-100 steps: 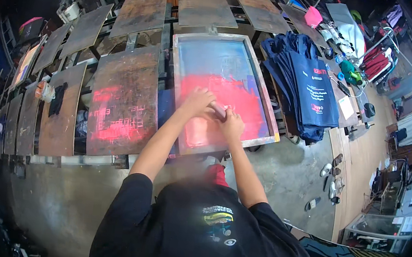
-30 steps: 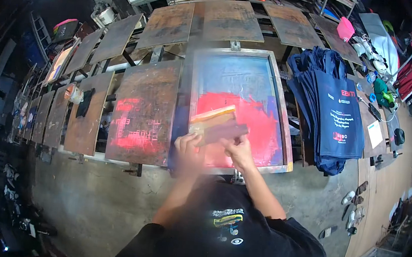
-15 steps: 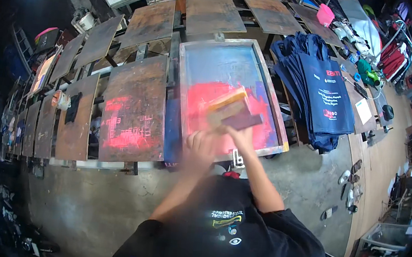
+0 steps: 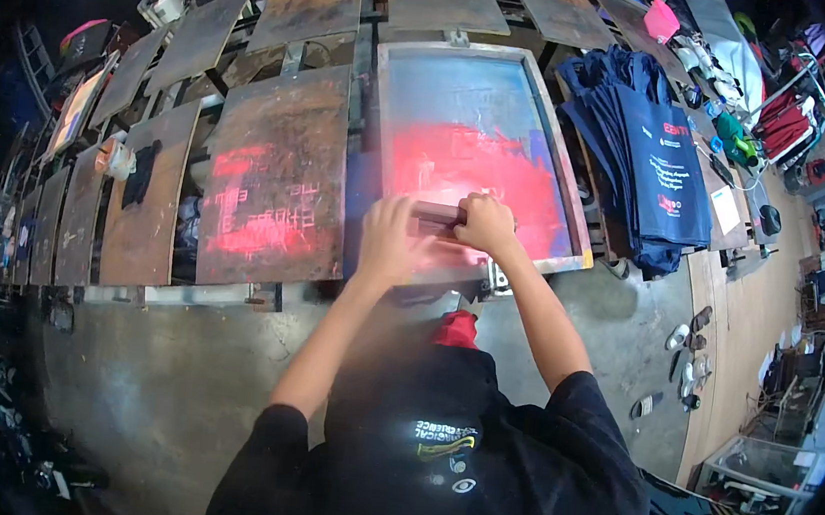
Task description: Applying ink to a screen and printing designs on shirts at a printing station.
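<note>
Grips the right end of a squeegee [image 4: 440, 213] with the right hand [image 4: 486, 225], with fingers curled and pressed together around the handle. Has the left hand [image 4: 387, 240] at the opposite end, blurred; cannot tell its finger grip. Holds the squeegee crosswise over the near part of a screen-printing frame [image 4: 555, 152], among pink-red ink [image 4: 483, 164]; cannot tell about contact with the mesh. Wears a black T-shirt [image 4: 531, 471]. Has, left of the frame, a dark printing board [image 4: 281, 123] marked in pink-red, and to its right, hanging blue tote bags [image 4: 635, 145].
</note>
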`<action>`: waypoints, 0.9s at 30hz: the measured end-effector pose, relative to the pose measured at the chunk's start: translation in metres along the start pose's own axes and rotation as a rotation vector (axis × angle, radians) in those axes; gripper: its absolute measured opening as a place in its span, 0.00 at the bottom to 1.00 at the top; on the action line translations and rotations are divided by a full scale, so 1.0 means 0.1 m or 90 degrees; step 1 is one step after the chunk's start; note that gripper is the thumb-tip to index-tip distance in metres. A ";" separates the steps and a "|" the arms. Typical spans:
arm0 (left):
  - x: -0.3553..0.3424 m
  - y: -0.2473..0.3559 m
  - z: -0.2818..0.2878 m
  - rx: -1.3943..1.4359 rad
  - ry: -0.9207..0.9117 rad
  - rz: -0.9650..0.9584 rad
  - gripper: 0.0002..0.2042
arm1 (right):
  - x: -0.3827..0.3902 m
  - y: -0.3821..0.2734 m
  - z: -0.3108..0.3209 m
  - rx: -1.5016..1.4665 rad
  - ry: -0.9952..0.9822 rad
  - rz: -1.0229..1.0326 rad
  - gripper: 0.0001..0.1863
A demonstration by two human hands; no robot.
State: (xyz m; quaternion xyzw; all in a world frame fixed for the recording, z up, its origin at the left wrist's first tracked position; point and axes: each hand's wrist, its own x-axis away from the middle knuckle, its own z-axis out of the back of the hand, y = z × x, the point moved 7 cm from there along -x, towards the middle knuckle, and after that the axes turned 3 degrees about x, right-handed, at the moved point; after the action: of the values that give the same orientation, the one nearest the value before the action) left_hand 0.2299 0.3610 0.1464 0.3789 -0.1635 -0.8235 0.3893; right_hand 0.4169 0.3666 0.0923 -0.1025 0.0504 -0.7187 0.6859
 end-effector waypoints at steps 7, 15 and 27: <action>-0.22 -0.35 -0.78 -0.133 -0.351 -0.102 0.28 | 0.04 0.10 -0.11 0.004 0.040 0.130 0.17; -0.62 -0.44 -1.20 -0.190 -0.445 -0.240 0.22 | 0.37 0.36 -0.21 -0.029 0.091 -0.051 0.12; -1.01 -0.23 -1.50 -0.151 -0.479 -0.393 0.23 | 0.34 0.54 -0.27 -0.053 0.161 -0.230 0.16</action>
State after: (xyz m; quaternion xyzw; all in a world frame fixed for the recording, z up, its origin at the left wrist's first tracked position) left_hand 0.3721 0.4570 0.0848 0.0398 -0.0780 -0.9928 0.0816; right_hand 0.4622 0.3284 0.0577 -0.0472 0.1467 -0.8342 0.5295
